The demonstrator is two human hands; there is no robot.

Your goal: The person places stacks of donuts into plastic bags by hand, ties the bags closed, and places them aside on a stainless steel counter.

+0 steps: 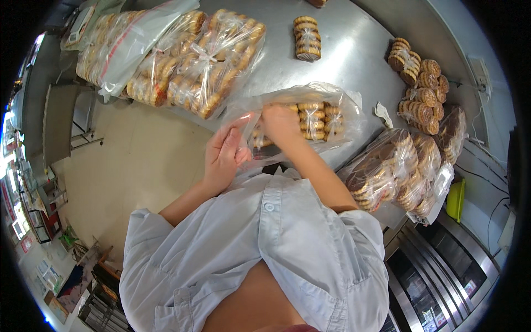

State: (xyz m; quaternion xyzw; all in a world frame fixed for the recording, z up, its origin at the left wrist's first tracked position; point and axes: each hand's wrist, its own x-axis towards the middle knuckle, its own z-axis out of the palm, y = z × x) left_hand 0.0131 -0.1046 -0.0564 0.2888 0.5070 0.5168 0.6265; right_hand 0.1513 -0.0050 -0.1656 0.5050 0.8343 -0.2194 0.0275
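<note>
A clear plastic bag [352, 118] lies on its side at the near edge of the steel table, its mouth facing left. Inside it are several stacks of round golden pastries [312, 121], each stack in its own tied clear wrap. My left hand [224, 151] pinches the rim of the bag's mouth between thumb and fingers. Through that mouth reaches my right hand [283, 123], resting over the left-hand stacks. Its fingers point away from me and are partly hidden, so whether they grip a stack cannot be told.
Large tied bags of pastries [215, 62] fill the table's far left. One wrapped stack [307, 38] stands alone at the back of the steel table [274, 79]. More wrapped stacks [423, 93] line the right wall, with filled bags [383, 170] nearer me. A crumpled white scrap [383, 114] lies between.
</note>
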